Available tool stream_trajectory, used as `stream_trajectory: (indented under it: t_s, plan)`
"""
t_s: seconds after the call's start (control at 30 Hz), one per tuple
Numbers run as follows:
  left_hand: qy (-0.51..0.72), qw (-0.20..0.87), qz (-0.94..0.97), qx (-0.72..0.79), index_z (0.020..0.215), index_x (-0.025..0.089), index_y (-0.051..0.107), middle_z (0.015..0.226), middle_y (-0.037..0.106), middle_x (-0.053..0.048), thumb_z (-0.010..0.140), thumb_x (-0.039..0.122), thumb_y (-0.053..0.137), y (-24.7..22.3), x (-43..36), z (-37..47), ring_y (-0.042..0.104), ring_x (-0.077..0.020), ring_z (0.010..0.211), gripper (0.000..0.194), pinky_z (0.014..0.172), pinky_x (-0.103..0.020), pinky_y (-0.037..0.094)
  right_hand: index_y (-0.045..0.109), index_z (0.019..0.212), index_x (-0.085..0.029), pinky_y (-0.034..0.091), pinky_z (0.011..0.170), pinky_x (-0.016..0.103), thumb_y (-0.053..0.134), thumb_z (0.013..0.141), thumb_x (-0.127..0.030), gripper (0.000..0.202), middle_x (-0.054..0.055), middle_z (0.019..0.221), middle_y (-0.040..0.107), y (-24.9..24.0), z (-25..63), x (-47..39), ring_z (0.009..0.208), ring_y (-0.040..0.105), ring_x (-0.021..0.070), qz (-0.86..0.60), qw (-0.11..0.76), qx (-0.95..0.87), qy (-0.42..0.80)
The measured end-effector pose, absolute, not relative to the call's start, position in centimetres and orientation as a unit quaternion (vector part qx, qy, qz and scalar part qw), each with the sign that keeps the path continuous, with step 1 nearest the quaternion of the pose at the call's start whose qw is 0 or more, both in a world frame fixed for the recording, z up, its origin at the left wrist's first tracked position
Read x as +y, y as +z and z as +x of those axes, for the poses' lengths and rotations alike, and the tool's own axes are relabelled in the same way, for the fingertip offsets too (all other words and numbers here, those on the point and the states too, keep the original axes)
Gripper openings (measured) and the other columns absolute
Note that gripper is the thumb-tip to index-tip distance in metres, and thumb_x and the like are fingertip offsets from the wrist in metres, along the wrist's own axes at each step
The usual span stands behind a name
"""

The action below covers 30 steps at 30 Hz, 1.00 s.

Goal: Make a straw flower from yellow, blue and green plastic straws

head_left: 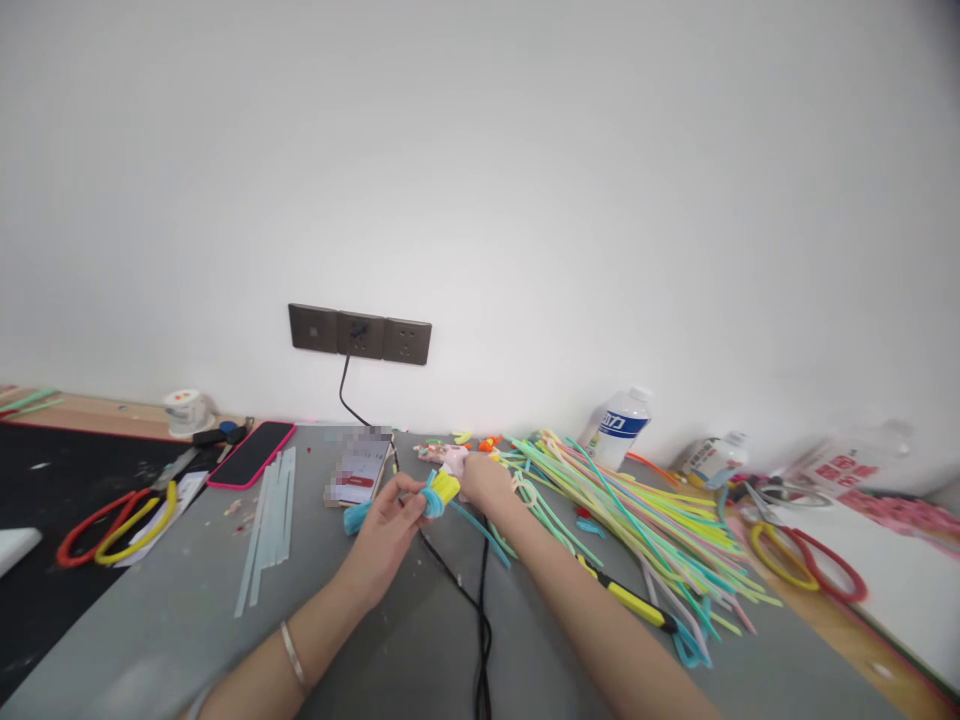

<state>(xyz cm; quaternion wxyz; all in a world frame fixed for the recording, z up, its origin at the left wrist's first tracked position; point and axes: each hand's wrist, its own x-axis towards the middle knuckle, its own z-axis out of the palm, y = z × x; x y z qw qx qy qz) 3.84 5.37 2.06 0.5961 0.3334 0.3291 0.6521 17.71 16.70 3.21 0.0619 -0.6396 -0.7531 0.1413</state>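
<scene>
The left hand is pinching a blue-and-yellow bundle above the grey mat, while the right hand is sitting just beside it near a pink packet, its fingers too hidden to tell whether they are gripping anything. Cords are trailing below the hands, and pipe cleaners are spreading beyond a knife near the right forearm. A bottle is showing 力 on its blue label, while a bag is bearing red writing, seemingly Chinese but too blurred to read.
</scene>
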Motion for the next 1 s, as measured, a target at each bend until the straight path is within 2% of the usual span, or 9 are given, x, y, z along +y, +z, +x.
stream_trajectory:
  t_s: [0.17,0.3,0.4,0.47,0.53,0.63,0.77,0.9,1.0]
  plan:
    - [0.649,0.597,0.339,0.328,0.076,0.02,0.062,0.07,0.064,0.003,0.062,0.046,0.084,2.0,5.4,3.8,0.055,-0.0113,0.068,0.038,0.068,-0.024,0.043,0.066,0.09,-0.01,0.047,0.074,0.035,0.065,0.075,-0.027,0.023,0.022,0.098,0.072,3.8,17.8,17.4,0.096,0.067,0.0329,-0.632,0.137,-0.732,0.214]
    - [0.652,0.581,0.356,0.332,0.076,0.019,0.062,0.07,0.062,0.003,0.064,0.045,0.083,2.1,5.4,3.7,0.054,-0.0121,0.068,0.036,0.067,-0.024,0.042,0.054,0.102,-0.012,0.046,0.06,0.028,0.052,0.084,-0.023,0.021,0.01,0.078,0.072,5.3,18.7,16.6,0.07,0.068,0.0207,-0.586,0.223,-0.713,0.312]
    - [0.654,0.562,0.369,0.347,0.075,0.019,0.062,0.069,0.059,0.004,0.063,0.049,0.082,1.9,5.4,3.6,0.053,-0.0122,0.067,0.039,0.067,-0.025,0.041,0.047,0.104,-0.017,0.039,0.048,0.024,0.045,0.091,-0.03,0.019,-0.003,0.062,0.061,6.1,20.4,14.9,0.047,0.054,0.0123,-0.536,0.281,-0.697,0.385]
    - [0.655,0.547,0.378,0.359,0.076,0.019,0.062,0.071,0.059,0.004,0.063,0.05,0.082,1.8,5.5,3.4,0.053,-0.0125,0.068,0.039,0.068,-0.025,0.042,0.048,0.094,-0.02,0.031,0.044,0.023,0.054,0.088,-0.04,0.022,-0.01,0.052,0.044,6.4,21.9,13.4,0.04,0.039,0.0091,-0.453,0.364,-0.655,0.484]
    - [0.654,0.536,0.39,0.364,0.077,0.019,0.062,0.073,0.06,0.003,0.065,0.049,0.081,1.6,5.7,3.3,0.055,-0.0135,0.07,0.038,0.07,-0.026,0.043,0.049,0.081,-0.021,0.024,0.044,0.024,0.067,0.079,-0.047,0.032,-0.01,0.05,0.037,6.4,23.5,11.7,0.041,0.032,0.0076,-0.348,0.413,-0.582,0.607]
    - [0.644,0.53,0.426,0.35,0.075,0.019,0.064,0.081,0.066,0.0,0.067,0.046,0.08,1.5,5.9,3.1,0.062,-0.0187,0.085,0.033,0.079,-0.03,0.045,0.054,0.08,-0.021,0.021,0.045,0.026,0.066,0.078,-0.055,0.036,-0.007,0.053,0.039,6.0,25.5,9.4,0.044,0.031,0.009,-0.27,0.396,-0.51,0.715]
    - [0.638,0.522,0.453,0.338,0.074,0.02,0.064,0.085,0.068,-0.002,0.07,0.045,0.079,1.5,6.0,2.9,0.062,-0.0237,0.102,0.029,0.088,-0.033,0.045,0.057,0.076,-0.02,0.015,0.043,0.027,0.054,0.086,-0.06,0.041,-0.009,0.046,0.029,3.7,26.7,7.2,0.037,0.018,0.0071,-0.252,0.4,-0.48,0.739]
    - [0.639,0.53,0.43,0.356,0.075,0.02,0.062,0.077,0.065,0.001,0.07,0.044,0.079,1.5,5.7,3.1,0.06,-0.0165,0.081,0.03,0.076,-0.026,0.043,0.059,0.083,-0.02,0.014,0.042,0.026,0.053,0.086,-0.061,0.042,-0.01,0.044,0.028,0.5,26.9,5.9,0.036,0.018,0.0066,-0.238,0.44,-0.486,0.716]
    - [0.64,0.549,0.399,0.359,0.075,0.02,0.06,0.072,0.06,0.004,0.071,0.042,0.079,1.4,5.4,3.5,0.053,-0.0124,0.069,0.03,0.068,-0.023,0.039,0.058,0.078,-0.02,0.014,0.039,0.024,0.055,0.084,-0.063,0.043,-0.009,0.043,0.029,-0.9,26.7,5.4,0.035,0.019,0.0063,-0.229,0.442,-0.509,0.702]
